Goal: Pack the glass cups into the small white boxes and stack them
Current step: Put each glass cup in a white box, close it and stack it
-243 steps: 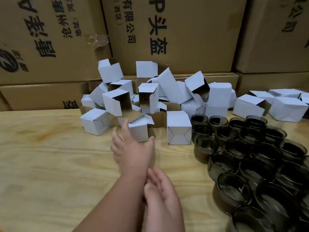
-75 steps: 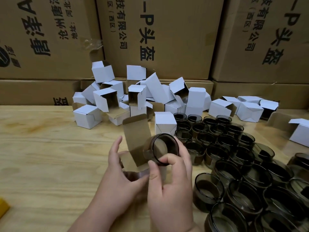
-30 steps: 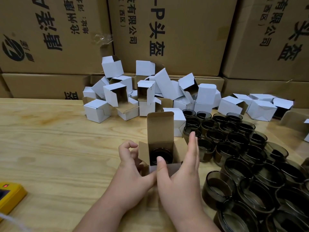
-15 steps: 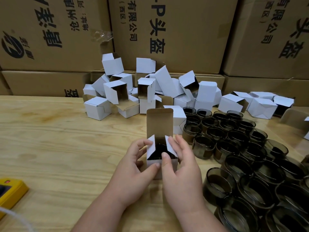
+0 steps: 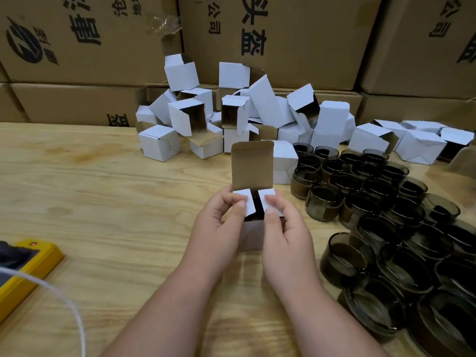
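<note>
A small white box (image 5: 251, 233) stands on the wooden table (image 5: 108, 202) in front of me, held between both hands. My left hand (image 5: 219, 228) grips its left side and its thumb presses the left side flap flat. My right hand (image 5: 286, 230) grips the right side and presses the right flap down. The box's brown lid flap (image 5: 252, 164) stands straight up. A dark glass cup sits inside, seen only as a dark gap (image 5: 255, 199) between the flaps. Several smoky glass cups (image 5: 386, 215) crowd the table to the right.
A heap of empty small white boxes (image 5: 231, 117) lies behind the held box, more white boxes (image 5: 417, 143) at the far right. Large brown cartons (image 5: 278, 34) wall off the back. A yellow device (image 5: 23, 269) with a white cord (image 5: 64, 305) lies at the near left.
The cup went into the box about two seconds ago. Since half a second ago both side flaps have been pushed from slanting to flat over the cup; the lid still stands up.
</note>
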